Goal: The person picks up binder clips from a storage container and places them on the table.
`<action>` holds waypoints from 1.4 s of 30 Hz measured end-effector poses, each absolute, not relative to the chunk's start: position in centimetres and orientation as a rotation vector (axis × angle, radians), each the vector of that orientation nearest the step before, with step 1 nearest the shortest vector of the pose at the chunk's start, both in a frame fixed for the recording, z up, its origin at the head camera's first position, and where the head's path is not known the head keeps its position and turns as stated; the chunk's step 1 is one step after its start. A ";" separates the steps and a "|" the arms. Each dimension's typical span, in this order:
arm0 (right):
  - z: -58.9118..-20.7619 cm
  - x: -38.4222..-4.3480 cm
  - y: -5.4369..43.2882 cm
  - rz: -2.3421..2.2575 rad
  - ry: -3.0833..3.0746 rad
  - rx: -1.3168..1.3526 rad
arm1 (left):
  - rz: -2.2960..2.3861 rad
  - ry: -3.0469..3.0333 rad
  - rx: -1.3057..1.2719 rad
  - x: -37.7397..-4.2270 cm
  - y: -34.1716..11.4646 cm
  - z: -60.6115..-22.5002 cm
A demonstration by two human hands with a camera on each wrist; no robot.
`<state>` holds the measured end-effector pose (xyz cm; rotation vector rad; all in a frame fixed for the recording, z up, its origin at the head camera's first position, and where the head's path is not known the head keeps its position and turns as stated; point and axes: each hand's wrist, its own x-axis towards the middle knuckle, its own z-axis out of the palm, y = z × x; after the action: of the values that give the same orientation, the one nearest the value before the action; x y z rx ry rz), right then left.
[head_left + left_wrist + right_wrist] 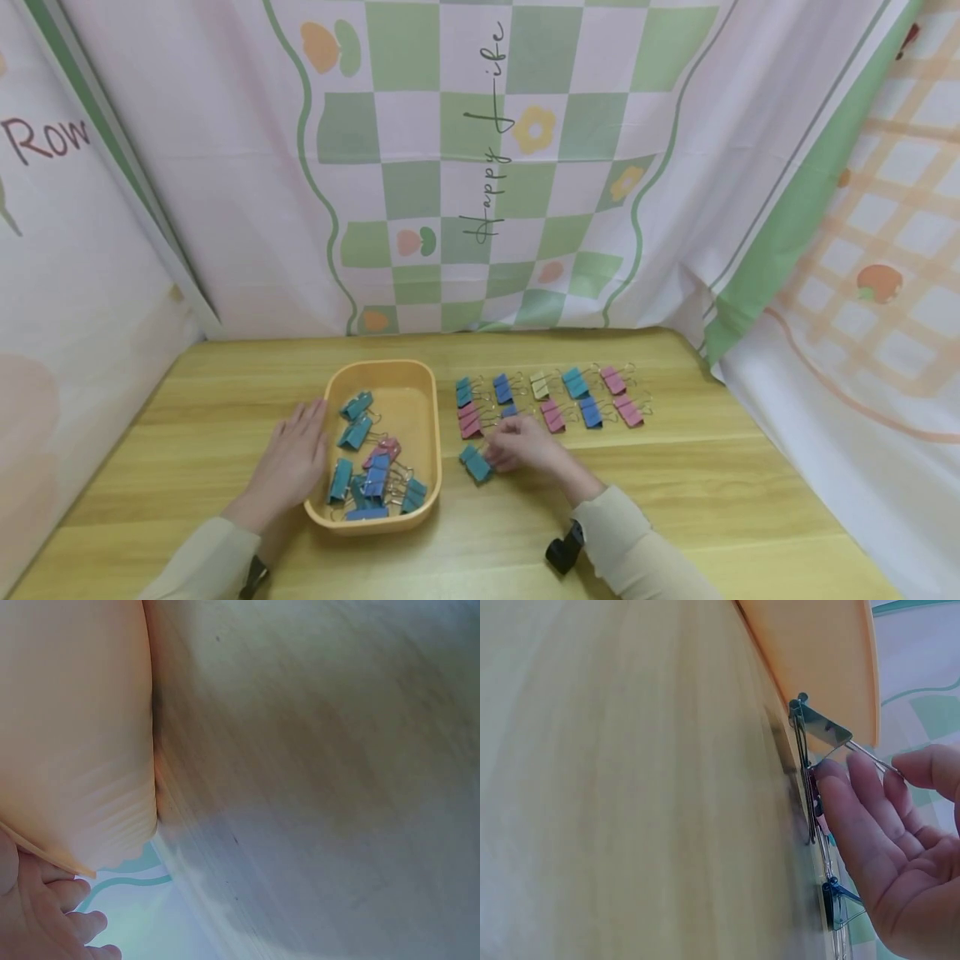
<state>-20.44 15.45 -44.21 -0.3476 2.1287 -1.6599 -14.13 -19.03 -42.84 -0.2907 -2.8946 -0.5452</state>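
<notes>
My right hand (528,446) pinches a teal binder clip (476,463) by a wire handle, close over the table in front of two rows of clips. In the right wrist view, thumb and fingertips are at the wire of that teal clip (825,726). With fingers extended, my left hand (292,458) rests along the left rim of a yellow plastic tray (408,408). The left wrist view shows its fingers at the rim, beside the tray's outer wall (75,712). Several teal and blue clips and a pink clip (390,447) lie jumbled inside, mostly toward the near end.
Right of the tray, the back row runs from a teal clip (464,391) past a yellow clip (540,385) to a pink clip (613,380). My right hand partly covers a blue clip (509,412) in the front row. A printed curtain (480,167) hangs behind the wooden table (712,500).
</notes>
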 end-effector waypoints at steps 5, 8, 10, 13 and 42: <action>-44.2 -20.4 15.4 -1.720 2.108 -0.292 | -0.542 -2.897 -0.290 -14.2 -19.0 -42.9; -44.2 -20.4 15.4 -1.735 2.101 -0.279 | -0.535 -2.899 -0.291 -14.2 -19.0 -42.9; -44.2 -20.4 15.4 -1.734 2.099 -0.286 | -0.536 -2.899 -0.290 -14.2 -19.0 -42.9; -44.2 -20.4 15.5 -1.720 2.096 -0.306 | -0.540 -2.901 -0.289 -14.2 -19.0 -42.8; -42.2 -21.1 17.3 -1.574 2.267 -0.377 | -0.525 -2.897 -0.291 -14.3 -19.0 -42.9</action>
<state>-21.10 17.27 -42.17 -0.3771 2.2675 -1.5743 -14.26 -18.99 -42.87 -0.2913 -2.8967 -0.5252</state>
